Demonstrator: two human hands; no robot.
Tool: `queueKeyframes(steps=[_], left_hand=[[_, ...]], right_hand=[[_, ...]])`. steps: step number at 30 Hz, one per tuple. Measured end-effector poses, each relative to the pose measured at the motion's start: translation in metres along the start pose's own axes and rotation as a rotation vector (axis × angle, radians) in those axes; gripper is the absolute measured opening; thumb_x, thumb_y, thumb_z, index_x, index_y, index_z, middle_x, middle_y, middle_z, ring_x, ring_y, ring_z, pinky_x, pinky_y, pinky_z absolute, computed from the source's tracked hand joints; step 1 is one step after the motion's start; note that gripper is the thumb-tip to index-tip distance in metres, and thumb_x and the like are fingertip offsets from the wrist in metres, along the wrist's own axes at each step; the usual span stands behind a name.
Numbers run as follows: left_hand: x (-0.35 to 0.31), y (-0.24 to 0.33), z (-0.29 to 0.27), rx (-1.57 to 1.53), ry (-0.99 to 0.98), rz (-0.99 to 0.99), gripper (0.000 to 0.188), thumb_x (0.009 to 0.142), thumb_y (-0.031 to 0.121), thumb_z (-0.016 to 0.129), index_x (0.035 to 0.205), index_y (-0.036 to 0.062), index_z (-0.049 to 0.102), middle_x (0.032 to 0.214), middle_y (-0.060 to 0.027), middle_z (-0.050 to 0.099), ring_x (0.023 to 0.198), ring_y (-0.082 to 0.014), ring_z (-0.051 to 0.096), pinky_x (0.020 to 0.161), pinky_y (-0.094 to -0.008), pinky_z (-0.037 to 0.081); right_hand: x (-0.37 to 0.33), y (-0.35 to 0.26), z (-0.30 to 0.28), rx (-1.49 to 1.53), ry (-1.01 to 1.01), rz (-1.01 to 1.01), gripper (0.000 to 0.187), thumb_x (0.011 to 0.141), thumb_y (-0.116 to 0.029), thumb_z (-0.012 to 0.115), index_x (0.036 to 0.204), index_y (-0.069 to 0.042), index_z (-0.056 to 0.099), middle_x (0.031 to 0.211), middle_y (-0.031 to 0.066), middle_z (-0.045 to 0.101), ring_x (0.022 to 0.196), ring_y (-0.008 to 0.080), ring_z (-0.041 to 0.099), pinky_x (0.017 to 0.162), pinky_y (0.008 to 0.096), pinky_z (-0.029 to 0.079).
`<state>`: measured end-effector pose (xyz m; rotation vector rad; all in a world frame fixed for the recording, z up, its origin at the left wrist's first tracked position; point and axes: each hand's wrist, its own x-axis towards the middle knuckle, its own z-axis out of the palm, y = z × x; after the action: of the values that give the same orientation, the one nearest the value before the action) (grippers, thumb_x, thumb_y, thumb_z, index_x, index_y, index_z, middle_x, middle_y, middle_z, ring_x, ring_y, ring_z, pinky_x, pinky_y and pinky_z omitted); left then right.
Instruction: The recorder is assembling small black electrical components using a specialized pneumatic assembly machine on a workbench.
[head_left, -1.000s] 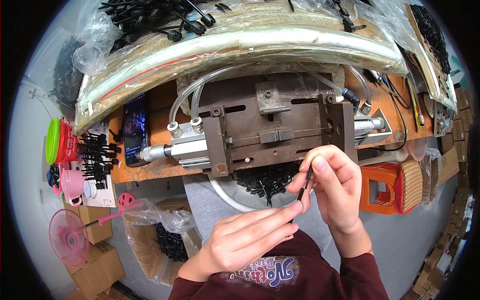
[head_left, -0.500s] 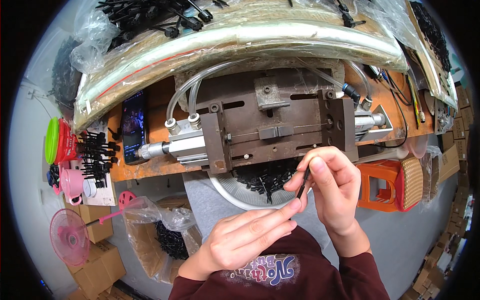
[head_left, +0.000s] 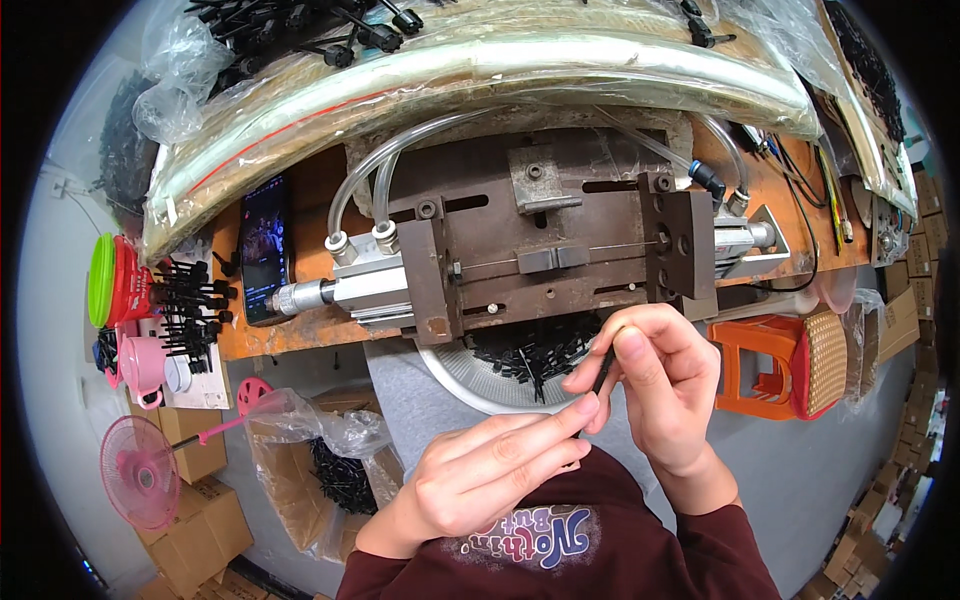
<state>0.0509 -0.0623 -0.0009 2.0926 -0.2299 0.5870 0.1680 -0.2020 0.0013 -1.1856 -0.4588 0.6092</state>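
Observation:
A thin black stick-like part (head_left: 603, 371) slants between my two hands, in front of the machine. My right hand (head_left: 662, 390) pinches its upper end between thumb and forefinger. My left hand (head_left: 490, 465) is closed around the lower end, its fingers pressed together, so most of that end is hidden. Just beyond my hands sits a pale round basin (head_left: 440, 372) holding many small black parts (head_left: 520, 355). Above it is a brown metal fixture (head_left: 500, 290) with a small dark block (head_left: 553, 259) at its middle, between two upright plates.
Silver air cylinders (head_left: 370, 292) with clear hoses (head_left: 345, 190) flank the fixture on the wooden bench (head_left: 240, 338). A phone (head_left: 266, 245) leans at left. Black tool-like parts lie on a plastic-wrapped cardboard (head_left: 440, 85). An orange stool (head_left: 735, 370) stands right, a pink fan (head_left: 140, 472) left.
Both hands keep hold of the black part, and it has shifted very slightly downward. The view has tilted a little; the bench things stay put.

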Motion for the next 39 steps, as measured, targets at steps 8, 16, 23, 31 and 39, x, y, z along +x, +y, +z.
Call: queueKeyframes(steps=[8, 16, 23, 31, 39], left_hand=[[0.0, -0.001, -0.001, -0.014, -0.006, -0.004, 0.028, 0.066, 0.002, 0.078, 0.093, -0.0022, 0.071, 0.111, -0.0168, 0.067, 0.085, -0.0243, 0.069, 0.071, -0.031, 0.059], [0.007, -0.006, 0.003, 0.12, 0.048, 0.01, 0.031, 0.063, 0.001, 0.079, 0.092, -0.0011, 0.071, 0.111, -0.0163, 0.067, 0.083, -0.0251, 0.069, 0.07, -0.0311, 0.057], [0.025, -0.029, 0.024, 0.48, 0.092, -0.019, 0.028, 0.065, 0.003, 0.076, 0.092, -0.0005, 0.068, 0.117, -0.0151, 0.065, 0.08, -0.0229, 0.068, 0.069, -0.0295, 0.054], [0.036, -0.03, 0.025, 0.658, 0.035, -0.043, 0.024, 0.067, 0.008, 0.075, 0.09, 0.0034, 0.069, 0.119, -0.0117, 0.065, 0.058, -0.0115, 0.061, 0.054, -0.024, 0.047], [0.039, -0.027, 0.024, 0.672, 0.012, -0.048, 0.019, 0.071, 0.01, 0.074, 0.088, 0.0032, 0.07, 0.121, -0.0119, 0.064, 0.05, -0.0108, 0.058, 0.05, -0.0226, 0.044]], right_hand=[[0.0, 0.002, 0.0, 0.035, 0.003, 0.021, 0.016, 0.099, -0.009, 0.048, 0.103, 0.005, 0.056, 0.084, 0.0155, 0.067, 0.058, 0.0118, 0.063, 0.052, 0.0228, 0.051], [-0.001, 0.005, -0.011, 0.08, -0.062, 0.221, 0.014, 0.093, -0.008, 0.061, 0.102, 0.003, 0.061, 0.084, 0.0058, 0.067, 0.063, 0.006, 0.059, 0.054, 0.0192, 0.047], [-0.007, -0.008, -0.016, -0.443, 0.209, -0.047, 0.017, 0.089, 0.001, 0.061, 0.105, 0.005, 0.062, 0.092, 0.0118, 0.069, 0.079, 0.0123, 0.067, 0.062, 0.022, 0.052], [0.027, -0.049, -0.009, -0.739, 0.156, -0.326, 0.009, 0.085, 0.002, 0.063, 0.093, 0.005, 0.066, 0.084, 0.0104, 0.069, 0.071, 0.0129, 0.065, 0.064, 0.0237, 0.05], [0.209, -0.076, 0.018, -1.198, 0.028, -0.822, 0.018, 0.084, -0.016, 0.066, 0.097, -0.004, 0.07, 0.086, 0.0058, 0.07, 0.077, 0.0133, 0.063, 0.069, 0.027, 0.049]])
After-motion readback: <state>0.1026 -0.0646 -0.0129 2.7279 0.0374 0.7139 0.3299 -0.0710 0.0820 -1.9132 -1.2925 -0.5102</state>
